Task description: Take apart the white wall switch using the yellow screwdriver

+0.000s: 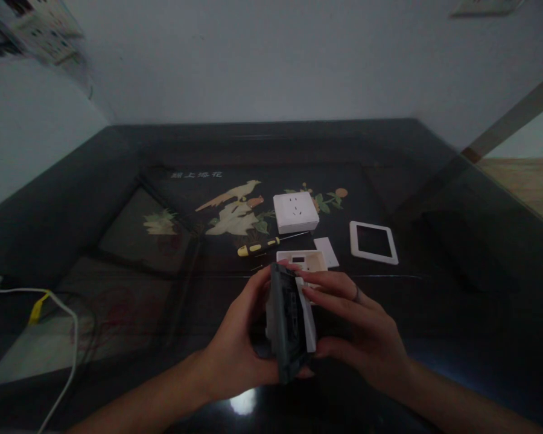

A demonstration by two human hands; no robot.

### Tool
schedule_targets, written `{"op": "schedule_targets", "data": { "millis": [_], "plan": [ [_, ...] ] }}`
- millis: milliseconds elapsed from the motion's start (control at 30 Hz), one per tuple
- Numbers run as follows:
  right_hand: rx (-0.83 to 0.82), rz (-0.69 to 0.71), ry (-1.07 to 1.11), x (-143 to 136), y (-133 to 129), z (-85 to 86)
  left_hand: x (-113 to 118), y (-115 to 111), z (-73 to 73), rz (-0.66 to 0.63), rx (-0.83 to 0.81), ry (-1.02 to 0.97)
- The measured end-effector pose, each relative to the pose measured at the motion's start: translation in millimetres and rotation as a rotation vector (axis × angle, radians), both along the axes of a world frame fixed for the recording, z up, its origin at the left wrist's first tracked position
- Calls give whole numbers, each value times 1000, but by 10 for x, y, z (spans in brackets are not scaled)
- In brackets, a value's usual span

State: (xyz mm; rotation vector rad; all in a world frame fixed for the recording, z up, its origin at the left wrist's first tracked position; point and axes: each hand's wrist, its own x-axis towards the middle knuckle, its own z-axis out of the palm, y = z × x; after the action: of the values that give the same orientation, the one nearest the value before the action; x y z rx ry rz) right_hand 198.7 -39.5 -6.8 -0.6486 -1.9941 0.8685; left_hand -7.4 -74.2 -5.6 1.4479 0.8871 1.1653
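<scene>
Holding a dark switch module (288, 322) upright between us, we clamp it with our left hand (235, 343) on its left and right hand (362, 331) on its right, near the table's (457, 253) front edge; farther off lie a white socket (295, 211), screwdriver (265, 244) and white frame (373, 242).

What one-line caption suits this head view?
Both hands, left hand and right hand, grip a dark switch module above a screwdriver.

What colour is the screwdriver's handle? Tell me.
Yellow with black bands, on the screwdriver lying on the dark table; the head view shows it best.
</scene>
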Motion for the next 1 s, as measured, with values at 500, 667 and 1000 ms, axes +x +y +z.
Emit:
{"op": "schedule_targets", "data": {
  "millis": [500, 667, 1000],
  "plan": [
    [493, -22, -350, -61, -28, 29, 99, -27, -27, 118, -51, -156],
    [542, -14, -387, -48, -57, 42, 93, -27, -9, 100, -55, -183],
    [560, -26, -435, -60, -89, 10, 67, -21, -38, 139, -6, -65]
  ]
}}
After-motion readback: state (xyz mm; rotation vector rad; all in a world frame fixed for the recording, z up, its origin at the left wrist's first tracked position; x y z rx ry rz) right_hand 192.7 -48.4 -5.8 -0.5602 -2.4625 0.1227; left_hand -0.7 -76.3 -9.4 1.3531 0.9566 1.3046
